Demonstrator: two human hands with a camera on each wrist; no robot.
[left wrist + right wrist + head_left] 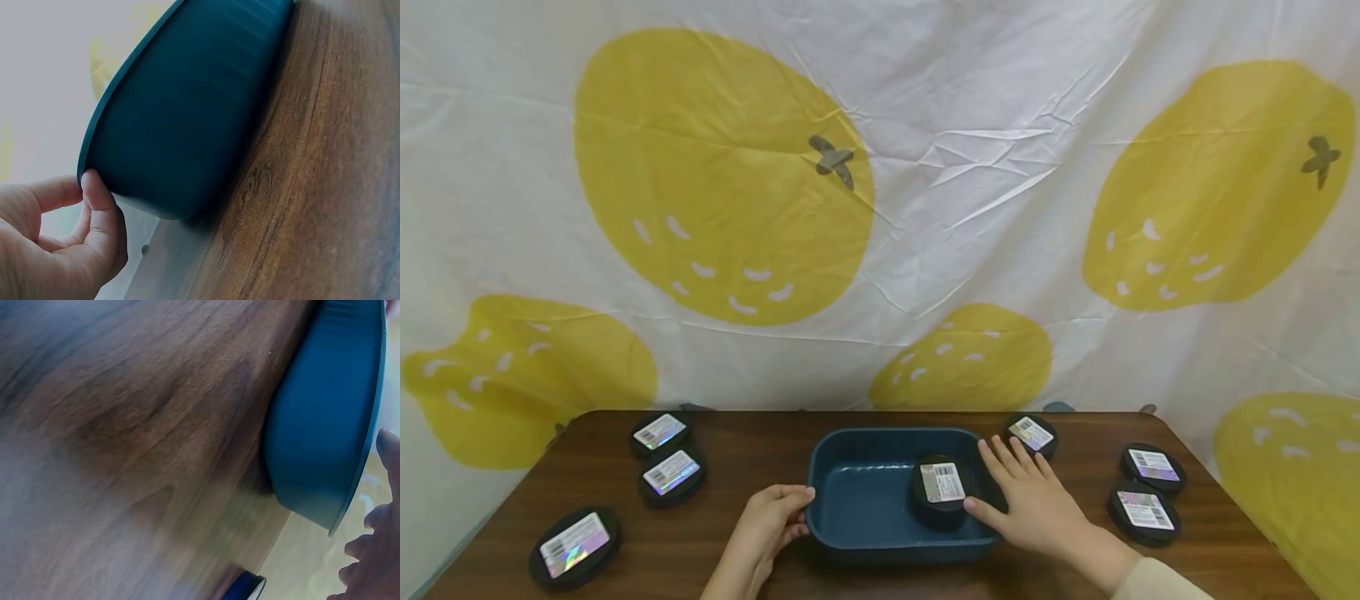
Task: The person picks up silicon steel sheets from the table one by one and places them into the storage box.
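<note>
A dark blue rectangular plastic basin stands on the table. My left hand pinches its left rim between thumb and fingers, as the left wrist view shows on the basin. Inside, toward the right, lies a round black puck-like container with a white label. My right hand is spread over the basin's right end, its fingers straight and the thumb tip near the container's edge. In the right wrist view the right hand is beside the basin's rim, and whether it touches cannot be told.
On the wooden table, three similar labelled black containers lie at the left. One container lies behind the right hand, and two more lie at the right. A white cloth with yellow lemons hangs behind.
</note>
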